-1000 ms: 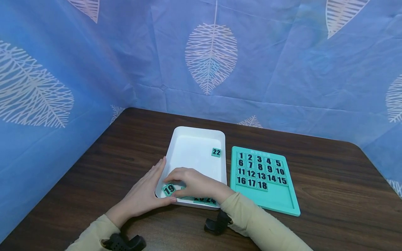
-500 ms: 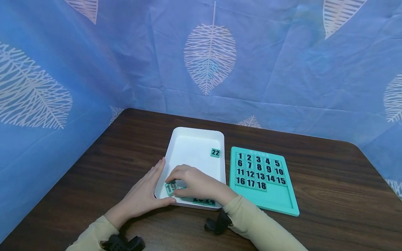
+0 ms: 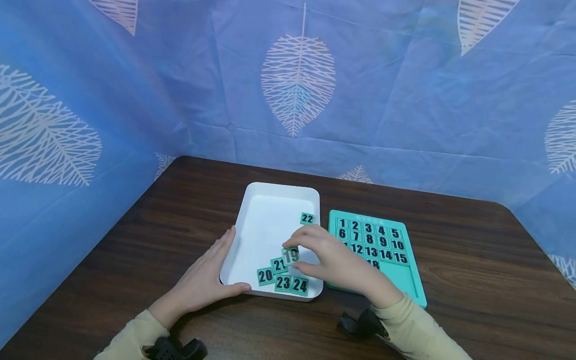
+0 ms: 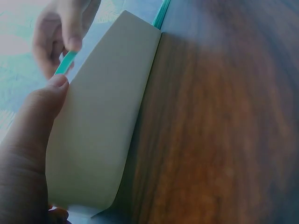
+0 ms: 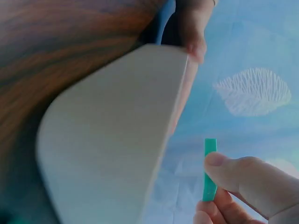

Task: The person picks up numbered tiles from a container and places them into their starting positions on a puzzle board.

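Observation:
My right hand (image 3: 335,261) pinches the green number tile 19 (image 3: 290,256) between thumb and fingers, over the front part of the white tray (image 3: 265,220). In the right wrist view that tile (image 5: 210,186) stands edge-on under the thumb. My left hand (image 3: 198,280) rests against the tray's front left corner, fingers straight along its side and thumb along the front rim. Below tile 19 lie tile 20 (image 3: 265,276), the partly covered tile 21 (image 3: 278,265), tile 23 (image 3: 283,283) and tile 24 (image 3: 299,286). Tile 22 (image 3: 307,218) lies near the tray's right side.
Right of the tray lies a green number board (image 3: 402,280) with rows of tiles from 1 on; my right hand and forearm hide part of its lower left. Both sit on a dark wooden table (image 3: 477,270). A blue leaf-patterned cloth (image 3: 382,100) hangs behind.
My right hand has lifted tile 19 from the tray's front left corner and carried it right, uncovering tiles 20, 21, 23 and 24. The left hand stays at the tray's corner.

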Demonstrator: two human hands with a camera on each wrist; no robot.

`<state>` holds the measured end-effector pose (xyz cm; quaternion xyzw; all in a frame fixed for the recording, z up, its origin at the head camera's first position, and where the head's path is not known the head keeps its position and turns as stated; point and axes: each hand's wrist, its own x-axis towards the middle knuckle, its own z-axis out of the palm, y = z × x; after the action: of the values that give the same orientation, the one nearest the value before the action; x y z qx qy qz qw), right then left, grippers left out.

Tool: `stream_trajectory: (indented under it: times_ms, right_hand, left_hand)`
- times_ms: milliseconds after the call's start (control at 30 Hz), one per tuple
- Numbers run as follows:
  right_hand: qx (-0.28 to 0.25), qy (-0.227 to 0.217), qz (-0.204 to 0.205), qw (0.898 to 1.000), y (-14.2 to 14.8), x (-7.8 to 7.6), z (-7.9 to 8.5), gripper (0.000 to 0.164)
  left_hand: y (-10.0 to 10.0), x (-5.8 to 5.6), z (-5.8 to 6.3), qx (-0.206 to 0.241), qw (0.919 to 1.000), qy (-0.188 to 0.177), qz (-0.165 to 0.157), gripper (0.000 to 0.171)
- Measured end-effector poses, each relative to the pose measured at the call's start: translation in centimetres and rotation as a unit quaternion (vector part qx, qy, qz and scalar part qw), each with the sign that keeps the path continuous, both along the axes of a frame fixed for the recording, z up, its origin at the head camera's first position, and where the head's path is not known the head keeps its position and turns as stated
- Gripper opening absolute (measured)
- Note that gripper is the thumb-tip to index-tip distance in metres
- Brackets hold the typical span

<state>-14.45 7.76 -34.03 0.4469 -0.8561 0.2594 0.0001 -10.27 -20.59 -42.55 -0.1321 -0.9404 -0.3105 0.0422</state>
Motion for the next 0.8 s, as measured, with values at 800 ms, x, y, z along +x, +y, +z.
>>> stream_trajectory:
  times_ms: [800]
  right_hand:
    - [-0.002, 0.131, -0.171, 0.976, 13.6, 1.6, -2.2, 0.046]
  left_hand:
    - [0.1, 0.2, 0.2, 0.002, 0.9999, -0.015, 0.008, 0.119]
